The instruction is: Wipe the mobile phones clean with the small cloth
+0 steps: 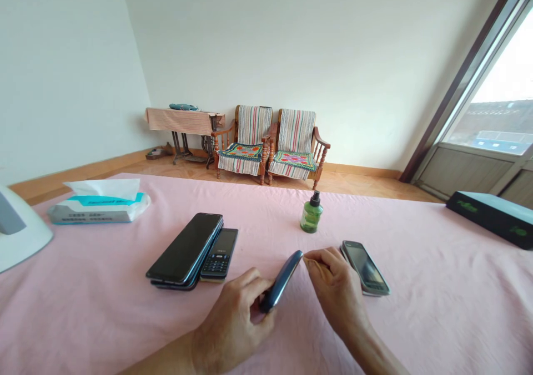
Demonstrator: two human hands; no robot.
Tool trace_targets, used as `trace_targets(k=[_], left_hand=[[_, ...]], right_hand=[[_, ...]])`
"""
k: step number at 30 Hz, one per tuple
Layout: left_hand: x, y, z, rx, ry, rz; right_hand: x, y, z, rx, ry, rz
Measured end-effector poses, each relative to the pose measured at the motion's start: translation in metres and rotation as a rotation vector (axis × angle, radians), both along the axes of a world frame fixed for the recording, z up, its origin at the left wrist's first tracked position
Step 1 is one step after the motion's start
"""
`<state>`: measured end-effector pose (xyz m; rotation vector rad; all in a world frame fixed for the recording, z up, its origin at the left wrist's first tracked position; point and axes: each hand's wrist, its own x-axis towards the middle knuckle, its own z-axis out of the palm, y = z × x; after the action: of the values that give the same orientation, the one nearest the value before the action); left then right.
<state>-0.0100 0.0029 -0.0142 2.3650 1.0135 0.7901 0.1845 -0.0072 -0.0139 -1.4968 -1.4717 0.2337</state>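
Pink cloth [416,286] covers the table. Near the middle of its near edge, the left hand [235,322] is clamped on the lower end of a dark blue phone [283,280], which is tilted up on one long side. The right hand [337,289] has its fingertips pinched together at the phone's upper end. A grey phone [366,268] lies flat just beside that hand, with a green bottle [311,214] beyond.

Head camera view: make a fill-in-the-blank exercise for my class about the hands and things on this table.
1. The left hand holds a ____ phone on its edge.
2. The spray bottle with the black top is ____.
3. The tissue pack lies on a ____ tablecloth.
Missing words: blue; green; pink.
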Motion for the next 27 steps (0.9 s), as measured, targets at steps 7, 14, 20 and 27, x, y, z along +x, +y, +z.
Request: trace_targets(k=[7, 14, 20, 27], left_hand=[[-0.002, -0.002, 0.000, 0.007, 0.007, -0.013], [-0.002, -0.001, -0.001, -0.011, -0.007, -0.012], [-0.002, 0.002, -0.006, -0.004, -0.005, 0.025], [-0.001, -0.002, -0.001, -0.008, -0.005, -0.011]], right_hand=[[0.009, 0.012, -0.008, 0.099, -0.012, 0.064], [-0.017, -0.002, -0.016, 0.131, 0.049, 0.232], [-0.031, -0.008, -0.010, 0.142, -0.014, 0.297], [-0.016, 0.003, -0.013, 0.157, -0.040, 0.181]])
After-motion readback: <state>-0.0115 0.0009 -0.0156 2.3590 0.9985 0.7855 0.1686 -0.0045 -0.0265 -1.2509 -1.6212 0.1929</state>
